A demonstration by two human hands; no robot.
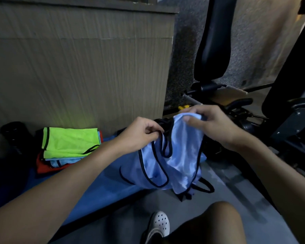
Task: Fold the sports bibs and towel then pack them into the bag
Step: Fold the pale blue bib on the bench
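Blue mat [95,187] down on the grey floor [224,187], carrying a folded stack of bibs [69,145] at its far-left end (lime-green on top).

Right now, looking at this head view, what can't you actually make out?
1. Head view: the folded stack under the green bib; it covers all but blue and red edges, so no count.
2. Head view: the black object at far left, too dark to identify.
3. Head view: what lies behind the light blue bib, hidden by it, the left hand and the right hand.
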